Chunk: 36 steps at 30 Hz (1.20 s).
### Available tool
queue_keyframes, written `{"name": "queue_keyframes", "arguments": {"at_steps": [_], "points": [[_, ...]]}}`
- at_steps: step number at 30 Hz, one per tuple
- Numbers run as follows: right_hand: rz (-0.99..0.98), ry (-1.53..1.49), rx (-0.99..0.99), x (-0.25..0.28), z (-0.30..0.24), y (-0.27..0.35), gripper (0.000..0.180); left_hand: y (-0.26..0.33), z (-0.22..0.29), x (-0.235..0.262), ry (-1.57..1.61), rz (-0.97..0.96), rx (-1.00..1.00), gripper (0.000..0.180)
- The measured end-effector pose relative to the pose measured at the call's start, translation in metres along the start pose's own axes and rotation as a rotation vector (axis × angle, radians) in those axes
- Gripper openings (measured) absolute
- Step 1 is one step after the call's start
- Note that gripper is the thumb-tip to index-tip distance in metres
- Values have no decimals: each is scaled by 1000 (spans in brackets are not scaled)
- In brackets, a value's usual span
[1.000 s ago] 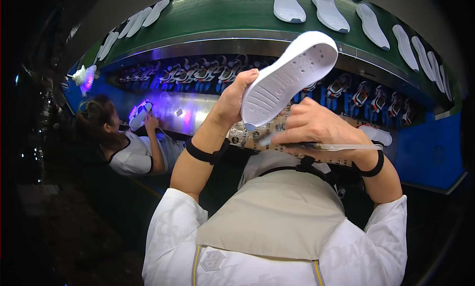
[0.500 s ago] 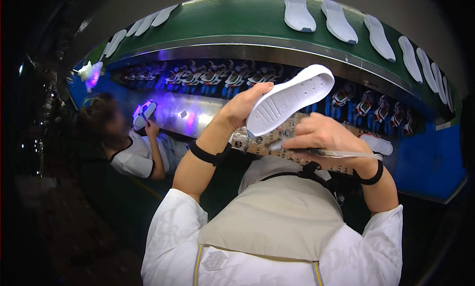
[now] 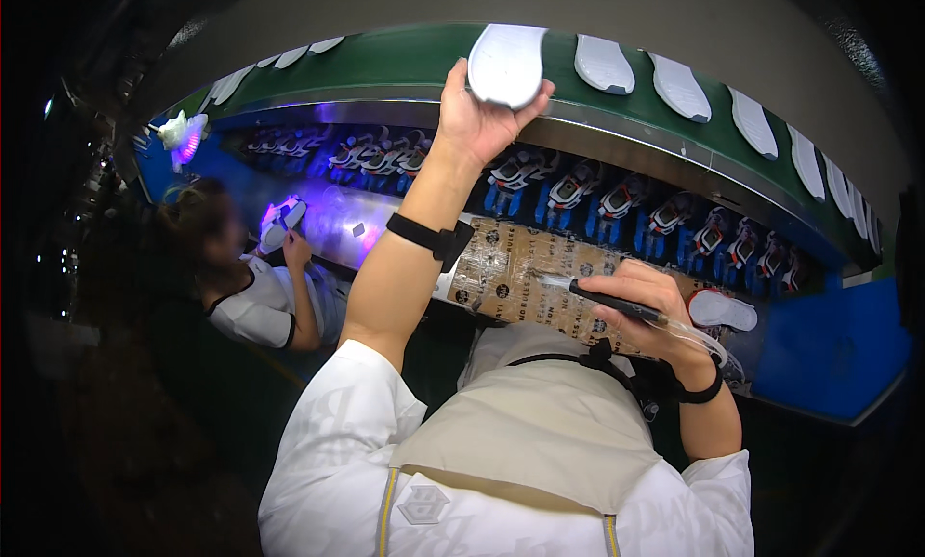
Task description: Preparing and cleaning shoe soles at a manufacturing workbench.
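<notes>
"What do we record at the left hand?"

"We find it holding the near end of a white sole, its visible digits spread wide to either edge. The sole is over the green belt, just beside a row of soles; whether it touches the belt, we cannot tell."

"And the right hand?"

"We see its fingers drawn narrow round a black-handled tool with a clear tube, its tip over brown printed wrapping."
</notes>
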State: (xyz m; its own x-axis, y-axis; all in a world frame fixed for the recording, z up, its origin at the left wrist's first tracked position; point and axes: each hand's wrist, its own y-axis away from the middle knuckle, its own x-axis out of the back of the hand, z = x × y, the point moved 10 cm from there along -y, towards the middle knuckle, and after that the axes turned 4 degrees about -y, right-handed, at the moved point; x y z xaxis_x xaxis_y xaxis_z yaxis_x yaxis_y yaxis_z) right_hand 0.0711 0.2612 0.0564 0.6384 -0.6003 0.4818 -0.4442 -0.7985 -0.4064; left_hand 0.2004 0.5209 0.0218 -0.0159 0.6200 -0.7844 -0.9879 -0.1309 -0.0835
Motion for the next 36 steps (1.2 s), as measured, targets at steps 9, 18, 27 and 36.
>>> {"name": "queue_keyframes", "arguments": {"at_steps": [9,18,27,36], "points": [[167,-49,-217,17,46,30,28,-2,67,101,-473,415,-86,53],[286,-36,-388,23,78,47,30,-37,260,175,-626,375,-327,37],[430,79,-360,26,74,47,34,-64,307,225,-898,493,-327,35],[606,-24,-380,20,87,47,22,21,308,208,-1037,518,-489,33]]}}
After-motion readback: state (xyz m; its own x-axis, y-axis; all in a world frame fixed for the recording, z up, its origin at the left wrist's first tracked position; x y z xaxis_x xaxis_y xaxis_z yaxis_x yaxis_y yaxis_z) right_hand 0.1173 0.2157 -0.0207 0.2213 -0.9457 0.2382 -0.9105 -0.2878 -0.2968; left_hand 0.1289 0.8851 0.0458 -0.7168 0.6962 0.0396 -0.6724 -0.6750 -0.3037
